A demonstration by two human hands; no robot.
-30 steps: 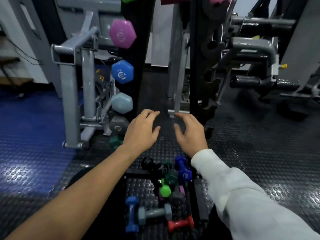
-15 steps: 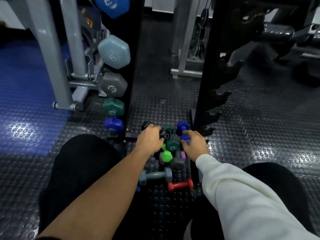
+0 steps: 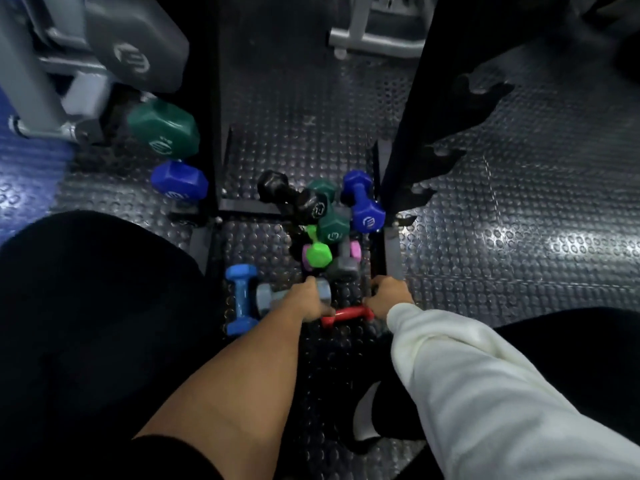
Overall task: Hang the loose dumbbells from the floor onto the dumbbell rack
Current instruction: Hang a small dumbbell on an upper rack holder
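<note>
Whereas half a second ago both hands lay on the far cluster of dumbbells by the rack's base bar, they have now drawn back to the near edge of the pile on the floor (image 3: 519,237). The left hand (image 3: 304,299) rests over the handle of the grey dumbbell (image 3: 266,296), fingers curled down around it, a grasping grip as far as the blurred view shows. The right hand (image 3: 389,294) lies at the right end of the red dumbbell (image 3: 346,314); whether its grip has clenched on that end cannot be told. Both forearms reach straight forward and down between the person's knees, wrists low, knuckles up. Judged from this, the pick-up stage has begun with the two nearest weights; hanging is not yet started. The remaining loose dumbbells, among them the light blue dumbbell (image 3: 241,296), violet dumbbell (image 3: 363,202) and black dumbbell (image 3: 294,197), lie between the uprights of the dumbbell rack (image 3: 408,133), whose right-hand hooks stand vacant.
</note>
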